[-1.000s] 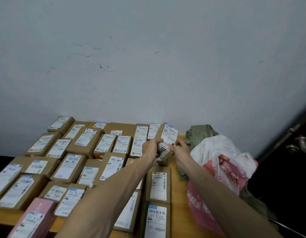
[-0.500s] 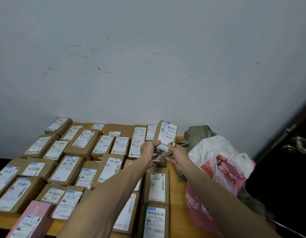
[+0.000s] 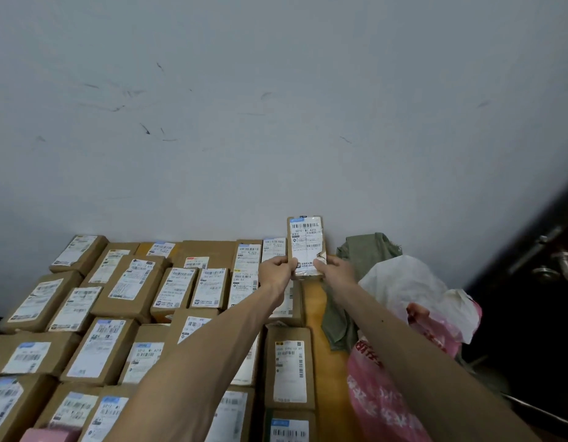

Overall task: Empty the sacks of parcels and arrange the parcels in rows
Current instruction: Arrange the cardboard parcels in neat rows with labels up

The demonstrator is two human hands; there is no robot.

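The wooden table (image 3: 314,314) carries a crumpled green sack (image 3: 369,250) at its far right corner. Left of the sack, brown cardboard parcels (image 3: 129,288) lie flat in rows, labels up. A white bag (image 3: 404,282) and a pink bag (image 3: 372,393) lie against the sack's near side.

Dim, flat, cool light fills the scene; its source cannot be told. The wall (image 3: 276,122) above the held parcel (image 3: 305,244) reads an even grey-blue. Right of the held parcel the door (image 3: 528,314) sinks to near black, only its handle (image 3: 565,266) catching a faint glint. Shadows are soft: thin dark gaps between the boxes (image 3: 129,282) left of the held parcel. Its label shows print, slightly soft; labels far below it, at the lower edge, smear. Wide-angle distortion bows the wall's foot and the door edge.
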